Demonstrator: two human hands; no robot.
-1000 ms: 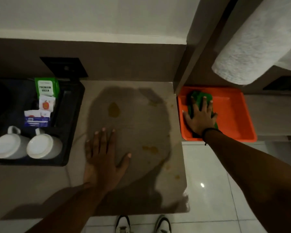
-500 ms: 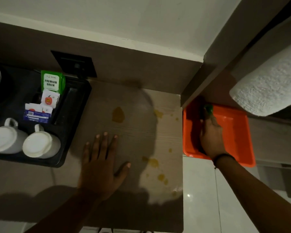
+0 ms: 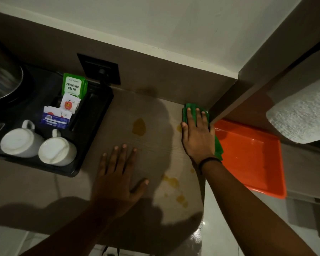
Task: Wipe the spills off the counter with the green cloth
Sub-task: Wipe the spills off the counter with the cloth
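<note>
At the left of the frame a black tray (image 3: 92, 111) holds two white mugs (image 3: 21, 140) (image 3: 57, 149) turned upside down, side by side. Behind them stand sachets, a green one (image 3: 73, 86) reading "PREMIUM GREEN". A black wall socket (image 3: 99, 68) sits just above the tray. At the right, an orange tray (image 3: 253, 157) lies empty-looking, with a white towel (image 3: 301, 115) hanging above it.

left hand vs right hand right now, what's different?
The left hand lies bare on the counter, near its middle; the right hand presses the green cloth at the back right corner. Only the right wears a dark wristband. Both are flat, palm down.
</note>
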